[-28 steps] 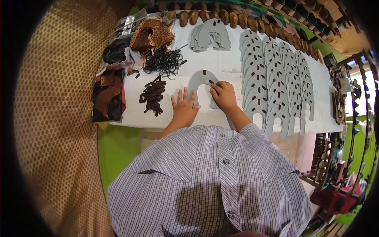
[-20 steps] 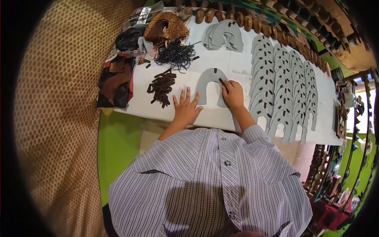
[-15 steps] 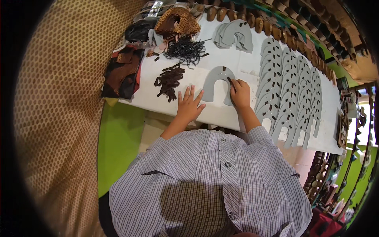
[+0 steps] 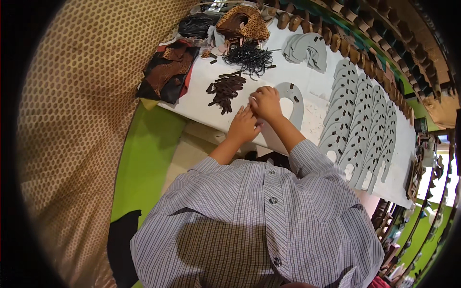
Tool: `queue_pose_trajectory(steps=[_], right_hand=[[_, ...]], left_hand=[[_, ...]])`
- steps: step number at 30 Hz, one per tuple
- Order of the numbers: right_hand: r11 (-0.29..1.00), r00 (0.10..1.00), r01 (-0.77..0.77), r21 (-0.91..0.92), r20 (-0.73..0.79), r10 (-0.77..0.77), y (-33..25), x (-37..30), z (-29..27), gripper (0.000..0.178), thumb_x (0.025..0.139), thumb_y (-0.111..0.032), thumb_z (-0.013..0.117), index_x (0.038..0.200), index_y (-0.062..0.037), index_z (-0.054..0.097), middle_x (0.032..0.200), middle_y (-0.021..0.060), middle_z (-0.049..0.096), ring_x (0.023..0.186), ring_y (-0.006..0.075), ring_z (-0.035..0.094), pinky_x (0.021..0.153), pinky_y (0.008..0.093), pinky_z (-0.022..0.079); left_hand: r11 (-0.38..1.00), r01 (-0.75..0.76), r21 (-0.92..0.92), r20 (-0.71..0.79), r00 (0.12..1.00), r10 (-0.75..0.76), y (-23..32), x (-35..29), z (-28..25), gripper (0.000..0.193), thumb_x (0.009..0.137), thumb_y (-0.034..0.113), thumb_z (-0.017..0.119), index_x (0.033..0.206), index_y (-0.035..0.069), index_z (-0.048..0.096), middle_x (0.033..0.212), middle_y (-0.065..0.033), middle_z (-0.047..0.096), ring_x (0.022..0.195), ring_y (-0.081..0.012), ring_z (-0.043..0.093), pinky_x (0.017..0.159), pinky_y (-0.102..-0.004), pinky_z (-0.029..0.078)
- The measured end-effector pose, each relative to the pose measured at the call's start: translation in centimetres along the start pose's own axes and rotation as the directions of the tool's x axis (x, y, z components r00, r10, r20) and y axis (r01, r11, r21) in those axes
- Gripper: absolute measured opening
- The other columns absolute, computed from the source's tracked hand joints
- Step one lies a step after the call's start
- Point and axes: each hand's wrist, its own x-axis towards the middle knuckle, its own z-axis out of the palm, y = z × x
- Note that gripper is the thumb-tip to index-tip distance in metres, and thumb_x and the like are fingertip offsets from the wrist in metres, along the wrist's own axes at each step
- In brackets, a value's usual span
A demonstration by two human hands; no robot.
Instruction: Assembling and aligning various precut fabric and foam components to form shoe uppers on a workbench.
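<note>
A grey U-shaped piece of sheet material [image 4: 298,91] lies on the white-topped table, with two small dark brown tabs on its curve. Its left leg is partly hidden behind my right hand [image 4: 267,102], which reaches across to the left, fingers bent down and pinched together. What they hold, if anything, is hidden. Just below it my left hand [image 4: 244,126] rests by the table edge, fingers slightly bent, thumb apart. The fingertips of both hands meet or nearly meet. A heap of short dark brown strips [image 4: 226,90] lies a little beyond my left hand.
Overlapping rows of grey U-shaped pieces with dark tabs [image 4: 353,120] cover the table's right side. More grey pieces [image 4: 307,50] are stacked at the back. Black cords [image 4: 248,58], a leopard-print bundle [image 4: 244,23] and dark scraps [image 4: 168,69] lie left; shoe lasts [image 4: 345,48] line the far edge.
My right hand has left the right leg of the grey piece, where a second dark tab now shows, and moved left to my left hand. My left hand's spread fingers have drawn closer together.
</note>
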Motion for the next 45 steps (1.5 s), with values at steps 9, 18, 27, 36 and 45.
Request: queue_pose_trajectory(steps=[9,18,27,36,45], right_hand=[[0.986,0.994,0.076,-0.149,0.092,-0.063,-3.2,3.4,2.6,0.013,0.076,-0.026,0.061,0.081,-0.0158,0.067,0.091,0.0021,0.058,0.1,0.0219,0.051,0.095,0.0435,0.032],[0.994,0.994,-0.107,-0.032,0.006,0.107,-1.5,1.6,0.1,0.013,0.073,-0.026,0.064,0.078,-0.0145,0.069,0.085,0.0025,0.061,0.093,0.0242,0.054,0.089,0.0407,0.036],[0.99,0.993,-0.077,-0.122,-0.103,0.064,0.0,-3.1,-5.0,0.006,0.071,-0.019,0.065,0.074,-0.0132,0.067,0.08,0.0025,0.059,0.089,0.0221,0.054,0.087,0.0393,0.037],[0.987,0.997,-0.025,-0.159,-0.079,0.012,2.5,-4.7,-6.7,0.008,0.072,-0.019,0.065,0.077,-0.0122,0.064,0.086,0.0018,0.059,0.092,0.0215,0.054,0.092,0.0434,0.035],[0.974,0.969,-0.221,-0.043,-0.126,0.214,7.2,-5.1,-7.7,0.013,0.073,-0.019,0.062,0.08,-0.0096,0.068,0.083,0.0055,0.061,0.085,0.0258,0.057,0.081,0.0393,0.041]], left_hand=[[0.981,0.161,-0.107,0.076,0.985,-0.153,0.1,-0.4,-0.4,0.015,0.073,0.016,0.055,0.075,0.004,0.064,0.074,-0.0172,0.061,0.08,-0.0331,0.056,0.087,-0.0426,0.04],[0.996,0.073,-0.041,0.07,0.995,-0.07,0.0,-0.1,-1.4,0.021,0.075,0.017,0.055,0.086,0.002,0.065,0.097,-0.0185,0.061,0.102,-0.0347,0.053,0.103,-0.0432,0.03],[0.82,0.249,-0.516,-0.202,0.895,-0.398,0.8,2.2,-1.0,0.026,0.085,0.018,0.057,0.105,0.003,0.063,0.118,-0.0157,0.055,0.125,-0.0336,0.038,0.098,-0.0397,0.036],[0.692,0.329,-0.643,-0.007,0.9,-0.435,3.1,6.1,0.9,0.019,0.077,0.016,0.062,0.088,0.001,0.068,0.113,-0.0128,0.058,0.112,-0.0308,0.049,0.089,-0.036,0.044],[0.927,0.363,-0.095,0.141,0.927,-0.348,0.4,11.0,2.5,0.016,0.068,0.031,0.07,0.078,0.019,0.072,0.12,-0.0021,0.056,0.121,-0.0272,0.038,0.096,-0.0462,0.031]])
